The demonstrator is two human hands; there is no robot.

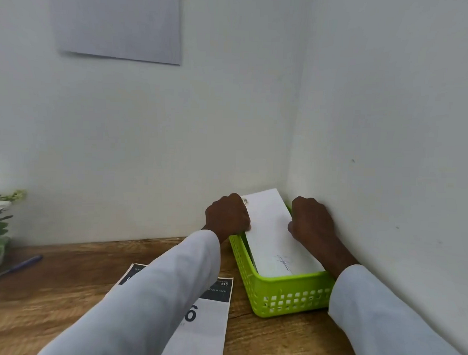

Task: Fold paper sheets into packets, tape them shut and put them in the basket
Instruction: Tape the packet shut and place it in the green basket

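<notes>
Packet (273, 232) is being lowered into the basket (289, 296), left hand (227, 217) and right hand (312, 222) gripping its long edges; keeping it level should be seating it flat.

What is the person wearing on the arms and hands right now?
Both arms wear long, plain white sleeves, loose and lightly creased, ending at the wrist. The left hand and right hand are bare: no gloves, rings, watch or markings can be seen.

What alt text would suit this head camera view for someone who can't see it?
Two hands, left hand and right hand, hold a folded white paper packet by its long edges over a green basket in a wall corner. A printed sheet and a pen lie on the wooden table.
</notes>
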